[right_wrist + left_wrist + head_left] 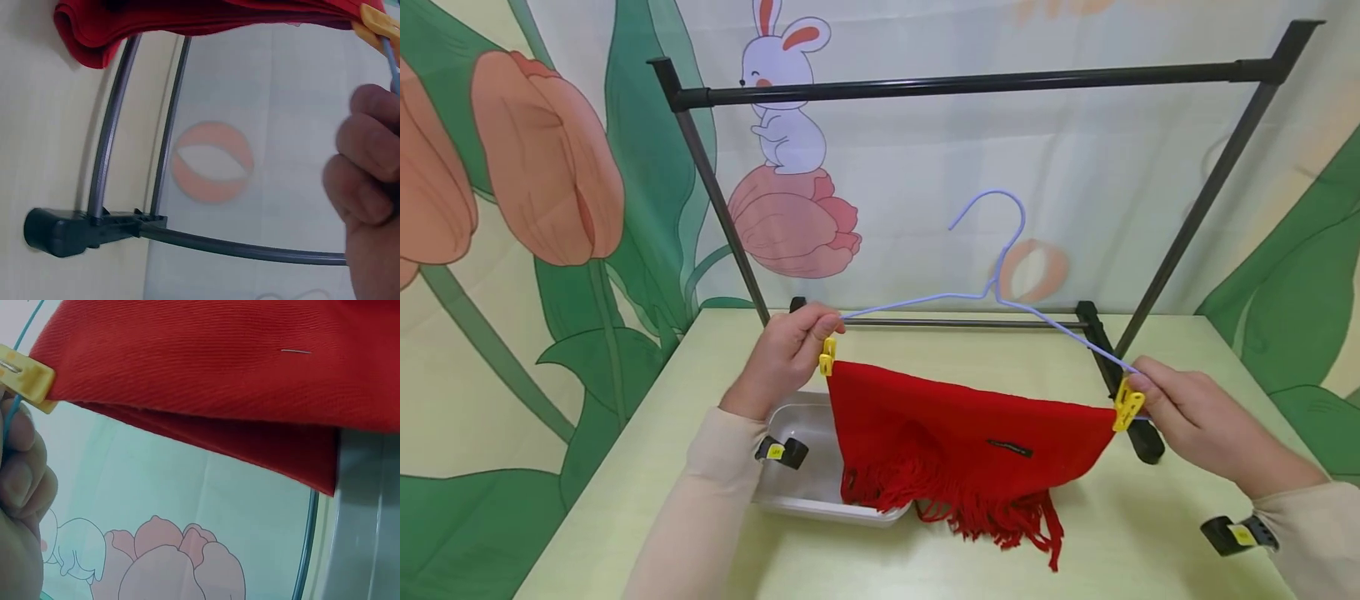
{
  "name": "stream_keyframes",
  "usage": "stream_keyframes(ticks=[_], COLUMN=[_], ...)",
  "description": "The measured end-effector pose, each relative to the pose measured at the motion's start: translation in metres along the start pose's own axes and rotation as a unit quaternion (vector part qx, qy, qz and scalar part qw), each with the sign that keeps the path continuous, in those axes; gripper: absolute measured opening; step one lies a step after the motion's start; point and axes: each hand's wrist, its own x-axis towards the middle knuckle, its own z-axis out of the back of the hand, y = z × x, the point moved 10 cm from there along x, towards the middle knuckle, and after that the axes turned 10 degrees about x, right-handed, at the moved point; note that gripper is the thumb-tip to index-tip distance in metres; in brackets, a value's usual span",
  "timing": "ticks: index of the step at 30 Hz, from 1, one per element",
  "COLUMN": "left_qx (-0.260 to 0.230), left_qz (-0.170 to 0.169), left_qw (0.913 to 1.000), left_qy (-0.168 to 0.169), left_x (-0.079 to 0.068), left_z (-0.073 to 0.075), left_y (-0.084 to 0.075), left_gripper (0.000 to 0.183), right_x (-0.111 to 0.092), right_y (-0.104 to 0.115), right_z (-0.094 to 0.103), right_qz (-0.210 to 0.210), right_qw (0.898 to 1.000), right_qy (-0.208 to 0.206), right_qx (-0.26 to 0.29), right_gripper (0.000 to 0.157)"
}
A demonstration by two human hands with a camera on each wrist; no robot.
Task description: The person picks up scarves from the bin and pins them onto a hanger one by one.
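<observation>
A red fringed scarf (pixel 955 425), folded over, hangs from a thin blue-purple wire hanger (pixel 917 300). One yellow clothespin (pixel 827 357) clips its left corner and another yellow clothespin (pixel 1127 405) its right corner. My left hand (pixel 790 354) grips the hanger's left end beside the clip, and my right hand (pixel 1195 412) grips the right end. The hook points up. In the left wrist view the scarf (pixel 206 362) spreads out from its clip, its layers parted along the lower edge. Curled fingers of my right hand (pixel 372 156) show in the right wrist view.
A black rack stands behind the hanger, its top bar (pixel 970 85) well above the hook and its foot (pixel 1105 367) on the pale table (pixel 625 533). Under the scarf's left part sits a white plastic tray (pixel 820 510). A printed curtain (pixel 910 167) hangs behind.
</observation>
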Motion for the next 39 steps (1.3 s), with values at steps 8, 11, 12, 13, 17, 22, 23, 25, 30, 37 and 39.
stream_keyframes(ticks=[8,11,12,13,17,22,23,25,30,37,39], left_qx=[-0.031,-0.017,-0.006,0.011,0.056,0.071,0.072,0.072,0.090,0.115,0.114], left_qz=[0.070,0.130,0.147,0.167,0.247,0.323,0.331,0.342,0.349,0.348,0.353], left_qw=[0.9963,0.9911,0.9891,0.9856,0.9520,0.9217,0.9220,0.9241,0.9258,0.9240,0.9229], left_qy=[0.041,0.025,0.004,-0.024,-0.172,-0.203,-0.188,-0.156,-0.114,-0.107,-0.103], left_x=[0.007,0.005,0.005,0.004,-0.003,-0.008,-0.007,-0.006,-0.006,0.000,0.001], left_z=[0.000,0.009,0.015,0.024,0.062,0.079,0.078,0.074,0.066,0.059,0.058], left_y=[0.030,0.053,0.061,0.069,0.104,0.141,0.147,0.157,0.168,0.173,0.173], left_gripper=[0.019,0.025,0.026,0.027,0.028,0.047,0.051,0.056,0.046,0.037,0.037], right_x=[-0.009,-0.012,-0.013,-0.014,-0.015,-0.019,-0.020,-0.021,-0.024,-0.027,-0.027], right_y=[-0.001,0.004,0.007,0.009,0.014,0.013,0.012,0.012,0.011,0.015,0.016], right_z=[0.003,0.005,0.006,0.008,0.016,0.020,0.020,0.021,0.023,0.036,0.039], right_qz=[-0.024,-0.021,-0.017,-0.012,0.000,-0.005,-0.007,-0.011,-0.010,0.009,0.010], right_qw=[0.993,0.990,0.990,0.989,0.986,0.984,0.983,0.983,0.982,0.979,0.979], right_qy=[-0.117,-0.135,-0.141,-0.147,-0.167,-0.180,-0.182,-0.186,-0.191,-0.204,-0.205], right_qx=[-0.016,-0.017,-0.016,-0.013,-0.006,-0.004,-0.002,0.001,0.006,-0.011,-0.017], right_gripper=[0.015,0.014,0.014,0.014,0.016,0.017,0.017,0.018,0.019,0.022,0.022])
